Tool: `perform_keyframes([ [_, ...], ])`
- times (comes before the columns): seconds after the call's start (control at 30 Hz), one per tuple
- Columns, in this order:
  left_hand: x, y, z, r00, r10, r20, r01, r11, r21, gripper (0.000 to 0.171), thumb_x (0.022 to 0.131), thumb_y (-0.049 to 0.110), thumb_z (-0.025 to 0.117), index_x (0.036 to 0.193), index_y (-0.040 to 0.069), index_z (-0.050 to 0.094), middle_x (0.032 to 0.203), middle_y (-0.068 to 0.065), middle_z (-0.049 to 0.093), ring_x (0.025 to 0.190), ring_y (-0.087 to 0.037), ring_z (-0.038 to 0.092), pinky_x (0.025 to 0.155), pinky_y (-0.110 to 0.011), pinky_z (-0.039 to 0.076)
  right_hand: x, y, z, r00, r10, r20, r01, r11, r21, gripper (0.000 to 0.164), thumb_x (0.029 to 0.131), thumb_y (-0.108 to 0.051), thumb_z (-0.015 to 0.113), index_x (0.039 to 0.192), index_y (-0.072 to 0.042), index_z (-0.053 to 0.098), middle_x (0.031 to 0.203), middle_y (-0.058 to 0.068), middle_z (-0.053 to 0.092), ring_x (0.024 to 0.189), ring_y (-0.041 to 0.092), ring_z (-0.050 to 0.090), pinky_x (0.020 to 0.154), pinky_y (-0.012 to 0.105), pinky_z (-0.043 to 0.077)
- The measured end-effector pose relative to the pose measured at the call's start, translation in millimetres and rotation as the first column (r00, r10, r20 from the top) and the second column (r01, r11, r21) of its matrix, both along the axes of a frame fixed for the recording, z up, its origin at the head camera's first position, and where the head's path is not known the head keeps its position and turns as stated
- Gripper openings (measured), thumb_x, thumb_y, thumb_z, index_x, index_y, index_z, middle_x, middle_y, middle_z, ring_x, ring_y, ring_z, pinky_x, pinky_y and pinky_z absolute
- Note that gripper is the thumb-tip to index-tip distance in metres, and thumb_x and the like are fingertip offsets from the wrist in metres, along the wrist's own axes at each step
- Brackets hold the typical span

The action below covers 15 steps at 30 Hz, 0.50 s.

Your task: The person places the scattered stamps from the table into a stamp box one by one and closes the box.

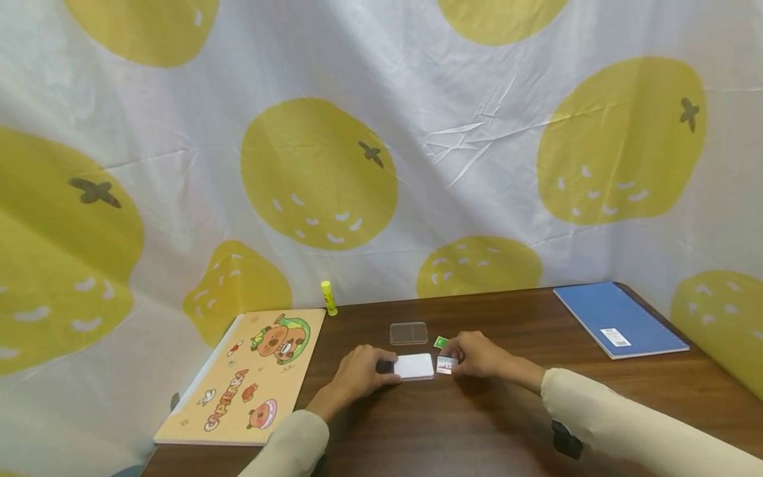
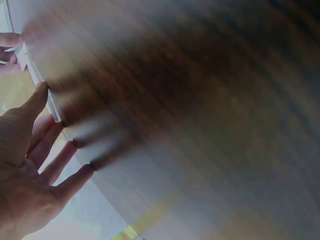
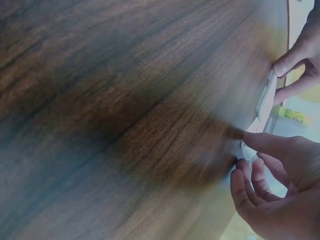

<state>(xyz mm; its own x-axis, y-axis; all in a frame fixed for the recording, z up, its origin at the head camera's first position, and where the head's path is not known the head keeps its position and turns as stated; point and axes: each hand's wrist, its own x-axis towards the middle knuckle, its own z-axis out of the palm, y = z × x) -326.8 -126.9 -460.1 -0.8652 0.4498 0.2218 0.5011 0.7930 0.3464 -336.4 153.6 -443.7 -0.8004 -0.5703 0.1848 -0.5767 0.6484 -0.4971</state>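
Observation:
A shallow clear plastic box (image 1: 414, 377) holding a white stack (image 1: 414, 365) lies on the dark wooden table. My left hand (image 1: 361, 373) grips its left end between thumb and fingers; the left wrist view shows the other fingertips touching the tabletop. Just right of the box, my right hand (image 1: 475, 354) pinches a small white printed card (image 1: 446, 365) between thumb and fingers. In the right wrist view the remaining fingers of that hand (image 3: 280, 185) are curled. A small green card (image 1: 440, 342) lies beside the right fingertips. Behind the box rests a clear lid (image 1: 408, 333).
On the left lies a large orange capybara-print pad (image 1: 262, 371). A yellow glue stick (image 1: 329, 298) stands upright behind it. Far right, a blue notebook (image 1: 620, 319) with a white label lies near the corner. A lemon-print curtain (image 1: 417, 199) hangs behind the table.

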Motion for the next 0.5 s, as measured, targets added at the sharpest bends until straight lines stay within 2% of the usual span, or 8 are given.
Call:
perform_keyframes([
  [0.1, 0.4, 0, 0.5, 1.0, 0.002, -0.003, -0.002, 1.0, 0.0, 0.041, 0.083, 0.035, 0.089, 0.116, 0.013, 0.081, 0.117, -0.005, 0.077, 0.112, -0.025, 0.071, 0.092, -0.047, 0.056, -0.6, -1, -0.5, 1.0, -0.009, -0.003, 0.009, 1.0, -0.022, 0.026, 0.074, 0.006, 0.084, 0.098, -0.005, 0.081, 0.078, 0.0, 0.072, 0.07, 0.006, 0.057, 0.062, 0.022, 0.05],
  [0.23, 0.5, 0, 0.8, 1.0, 0.008, -0.004, -0.008, 1.0, -0.001, 0.041, 0.082, 0.035, 0.089, 0.116, 0.014, 0.081, 0.117, -0.004, 0.077, 0.112, -0.025, 0.071, 0.092, -0.047, 0.056, -2.9, 0, -0.2, 1.0, 0.025, -0.019, -0.026, 0.998, -0.05, 0.021, 0.081, 0.008, 0.078, 0.1, -0.002, 0.08, 0.085, 0.008, 0.076, 0.073, 0.011, 0.067, 0.065, 0.022, 0.054],
  [0.33, 0.0, 0, 1.3, 1.0, 0.007, 0.001, -0.007, 1.0, 0.005, 0.041, 0.082, 0.035, 0.089, 0.116, 0.014, 0.081, 0.117, -0.005, 0.077, 0.113, -0.026, 0.071, 0.092, -0.048, 0.056, -6.2, 1, 2.3, 0.996, 0.06, -0.067, -0.065, 0.996, -0.068, 0.019, 0.087, 0.009, 0.073, 0.102, 0.0, 0.079, 0.091, 0.012, 0.078, 0.075, 0.016, 0.071, 0.067, 0.023, 0.056],
  [0.5, -1.8, 0, 0.0, 1.0, 0.004, -0.002, -0.004, 1.0, 0.008, 0.041, 0.082, 0.036, 0.089, 0.116, 0.014, 0.081, 0.117, -0.006, 0.077, 0.111, -0.027, 0.071, 0.09, -0.049, 0.057, -15.0, 0, 9.3, 0.991, 0.079, -0.109, -0.089, 0.992, -0.091, 0.022, 0.088, 0.01, 0.07, 0.105, 0.0, 0.079, 0.097, 0.013, 0.078, 0.079, 0.022, 0.074, 0.068, 0.026, 0.058],
])
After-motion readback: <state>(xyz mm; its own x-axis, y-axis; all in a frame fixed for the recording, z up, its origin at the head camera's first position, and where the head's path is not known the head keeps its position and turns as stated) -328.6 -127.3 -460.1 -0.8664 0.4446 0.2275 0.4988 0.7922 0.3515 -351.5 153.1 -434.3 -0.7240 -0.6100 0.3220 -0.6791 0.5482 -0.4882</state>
